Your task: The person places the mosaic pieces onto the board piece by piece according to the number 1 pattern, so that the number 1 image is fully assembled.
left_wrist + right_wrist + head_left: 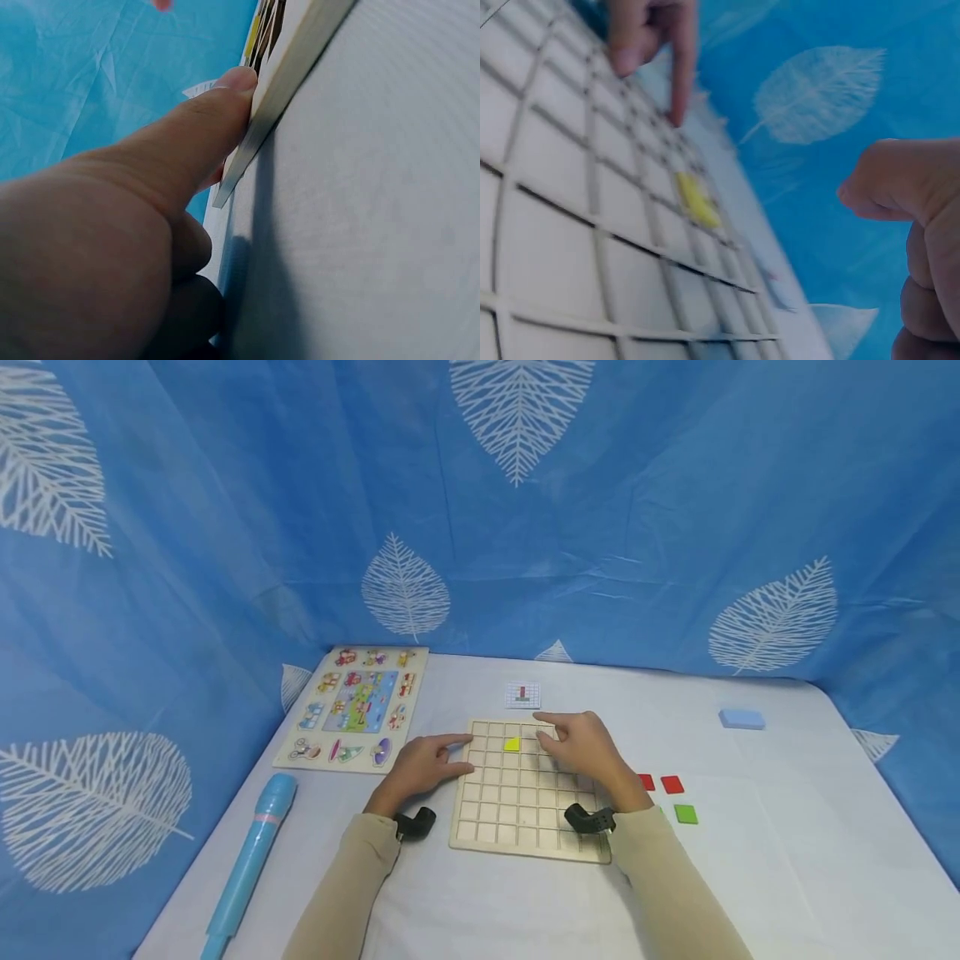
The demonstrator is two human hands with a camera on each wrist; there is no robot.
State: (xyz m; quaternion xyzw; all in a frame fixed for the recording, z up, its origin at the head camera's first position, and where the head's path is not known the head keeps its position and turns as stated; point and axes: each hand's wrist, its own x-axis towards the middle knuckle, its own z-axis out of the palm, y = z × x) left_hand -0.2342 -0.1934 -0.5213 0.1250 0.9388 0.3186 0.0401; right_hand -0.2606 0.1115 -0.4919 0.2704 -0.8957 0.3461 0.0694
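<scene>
In the head view, a grid board is laid near the middle of the table; a yellow piece is set in one of its squares, near the far edge and left of centre; the board's left edge is touched by the left hand, its forefinger and thumb held straight and wide apart; the right hand is held over the board's far right corner, forefinger stretched out, thumb parted from it by a narrow gap, with nothing seen between them. A card is placed between the far edges of board and table; two red tiles and a green tile are laid past the board's right edge, one red tile partly covered by the right wrist; a puzzle is set at the table's far left corner, a blue wand along the left edge, a blue block near the far right corner.

In the left wrist view, the board's edge is met by the thumb; the lower fingers are folded in shadow.

In the right wrist view, the yellow piece is blurred; the right hand's lower fingers are folded; how far its foremost digits are parted cannot be told here.
</scene>
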